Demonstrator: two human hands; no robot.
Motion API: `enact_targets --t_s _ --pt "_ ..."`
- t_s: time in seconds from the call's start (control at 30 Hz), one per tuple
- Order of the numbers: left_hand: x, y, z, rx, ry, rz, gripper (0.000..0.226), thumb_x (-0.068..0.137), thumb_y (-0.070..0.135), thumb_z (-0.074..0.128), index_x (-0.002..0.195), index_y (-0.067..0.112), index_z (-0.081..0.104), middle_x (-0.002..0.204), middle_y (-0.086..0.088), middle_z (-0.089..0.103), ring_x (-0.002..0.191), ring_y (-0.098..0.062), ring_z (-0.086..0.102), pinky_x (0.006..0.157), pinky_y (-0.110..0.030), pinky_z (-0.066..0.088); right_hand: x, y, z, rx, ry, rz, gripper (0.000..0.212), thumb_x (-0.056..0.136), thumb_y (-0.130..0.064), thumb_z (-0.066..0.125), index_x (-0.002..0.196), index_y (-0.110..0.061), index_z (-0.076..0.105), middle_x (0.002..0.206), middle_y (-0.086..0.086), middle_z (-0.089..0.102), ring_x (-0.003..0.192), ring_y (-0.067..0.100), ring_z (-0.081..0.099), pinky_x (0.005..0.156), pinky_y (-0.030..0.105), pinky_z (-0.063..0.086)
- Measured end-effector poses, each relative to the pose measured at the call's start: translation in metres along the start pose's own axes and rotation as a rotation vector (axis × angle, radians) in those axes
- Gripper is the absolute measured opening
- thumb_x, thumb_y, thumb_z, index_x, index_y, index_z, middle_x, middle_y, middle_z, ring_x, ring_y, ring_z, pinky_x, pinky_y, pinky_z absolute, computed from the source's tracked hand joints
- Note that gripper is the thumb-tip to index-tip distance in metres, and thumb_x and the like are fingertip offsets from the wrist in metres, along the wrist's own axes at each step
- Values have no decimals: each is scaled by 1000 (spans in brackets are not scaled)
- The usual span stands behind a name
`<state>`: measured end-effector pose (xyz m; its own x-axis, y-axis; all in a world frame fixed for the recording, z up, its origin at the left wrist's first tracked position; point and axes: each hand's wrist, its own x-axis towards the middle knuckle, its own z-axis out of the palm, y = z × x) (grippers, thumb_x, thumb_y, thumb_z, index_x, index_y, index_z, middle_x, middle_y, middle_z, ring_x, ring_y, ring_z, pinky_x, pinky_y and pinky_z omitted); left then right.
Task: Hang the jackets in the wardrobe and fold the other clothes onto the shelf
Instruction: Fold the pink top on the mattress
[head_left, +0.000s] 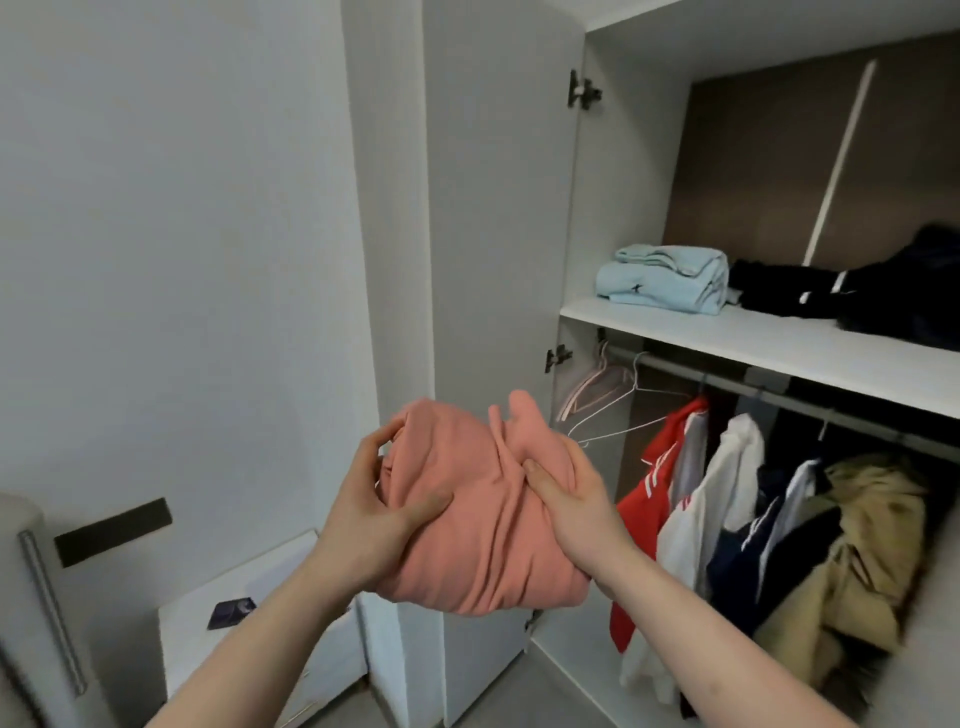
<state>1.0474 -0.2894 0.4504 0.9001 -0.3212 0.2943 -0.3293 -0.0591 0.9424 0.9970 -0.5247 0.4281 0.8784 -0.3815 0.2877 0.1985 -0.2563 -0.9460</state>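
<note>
Now, folded pink garment (483, 509) between both hands, left hand (374, 512) gripping, right hand (576, 509) gripping.

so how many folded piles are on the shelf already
2. A light blue pile sits at the left end of the shelf, and a dark pile lies beside it to the right, running out of frame, so more may be hidden there.

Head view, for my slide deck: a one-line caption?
Both hands, left hand and right hand, grip a folded salmon-pink garment before the open wardrobe's white shelf.
</note>
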Motion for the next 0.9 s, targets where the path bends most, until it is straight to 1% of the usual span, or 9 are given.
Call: enact_targets --t_s 0.07,0.13,0.2,0.3,0.43,0.53,0.63,0.83,0.9 --pt "34 1 3 -10 -43 33 80 73 29 92 134 57 48 125 15 66 107 2 67 80 -15 54 20 -7 -6 -10 50 -12 28 99 -24 69 121 -38 61 112 -26 72 108 -6 65 89 14 47" --pt "68 1 9 -29 -84 65 78 78 20 91 134 55 49 122 14 66 104 4 67 75 -9 53 39 -14 -11 -36 102 -27 26 99 -21 68 119 -37 62 111 -25 72 105 -7 65 86 10 47" --pt "98 3 17 -50 -138 79 77 79 19 89 135 53 49 123 14 65 104 3 67 77 -12 54 56 -20 -19 -74 155 -49 28 99 -22 68 120 -38 61 110 -23 73 104 -9 65 86 10 47" --pt "136 10 37 -85 -203 78 83 67 29 86 138 48 48 126 14 63 103 4 66 84 -22 52 75 -25 -37 -140 235 -52 34 99 -31 67 130 -40 57 116 -23 69 105 -13 61 86 14 44" --pt "180 22 75 -125 -293 90 79 65 29 81 135 51 50 126 17 63 104 3 66 82 -20 52 94 -30 -72 -185 371 -31 32 98 -36 67 126 -47 57 111 -26 69 102 -12 62 88 18 47" --pt "213 31 107 -175 -358 81 79 73 20 84 140 45 49 128 13 63 111 -5 66 86 -25 53 111 -35 -103 -208 479 -36 33 97 -37 68 129 -42 59 111 -25 68 102 -12 62 83 15 46" --pt "233 37 133 -200 -378 82 74 83 8 80 142 41 49 127 12 63 109 -3 65 83 -22 52 124 -37 -125 -215 522 -15 36 97 -38 68 132 -40 59 114 -20 69 106 0 64 87 25 49" --pt "277 45 186 -210 -397 125 72 83 1 78 137 41 50 130 13 61 119 -8 61 98 -30 51 164 -31 -169 -196 565 -21 34 98 -39 68 129 -43 57 114 -21 68 103 -2 65 80 22 49" --pt "293 45 203 -200 -398 135 73 83 1 77 136 43 50 127 14 62 116 -6 62 90 -24 52 181 -26 -183 -206 561 -20 33 98 -41 66 129 -45 56 114 -22 67 103 -1 65 79 22 49"
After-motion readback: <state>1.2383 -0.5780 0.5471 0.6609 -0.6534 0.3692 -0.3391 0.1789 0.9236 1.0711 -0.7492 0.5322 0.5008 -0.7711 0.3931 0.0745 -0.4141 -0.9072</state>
